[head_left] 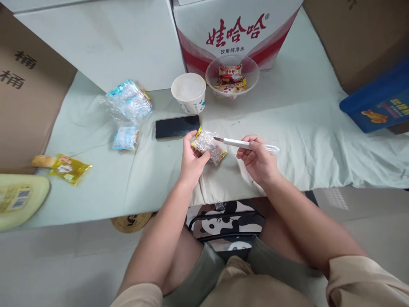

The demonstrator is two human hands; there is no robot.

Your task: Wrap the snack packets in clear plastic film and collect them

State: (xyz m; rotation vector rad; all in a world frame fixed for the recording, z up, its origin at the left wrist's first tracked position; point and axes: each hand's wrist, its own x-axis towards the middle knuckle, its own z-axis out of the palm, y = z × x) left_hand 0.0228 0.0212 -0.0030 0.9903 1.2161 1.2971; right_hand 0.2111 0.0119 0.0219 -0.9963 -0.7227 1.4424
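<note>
My left hand (195, 162) grips a small snack packet (209, 145) with yellow edges and shiny clear wrapping, thumb on its near side and fingers at its left. In my right hand (257, 157) is a white craft knife (246, 145), held like a pen. Its dark blade tip points left, over or against the packet's upper right part; whether it touches I cannot tell. Just beyond the packet lies a black phone (177, 126). A white paper cup (188, 92) stands behind the phone, beside a clear plastic bowl (252, 79) holding several wrapped snacks (230, 73).
Left on the pale green cloth (105, 187) are blue-and-clear packets (128, 100), a smaller packet (125, 137), a yellow wrapper (70, 169) and a yellow bottle (22, 200). White boxes (111, 42) line the back. A blue container (377, 102) stands right.
</note>
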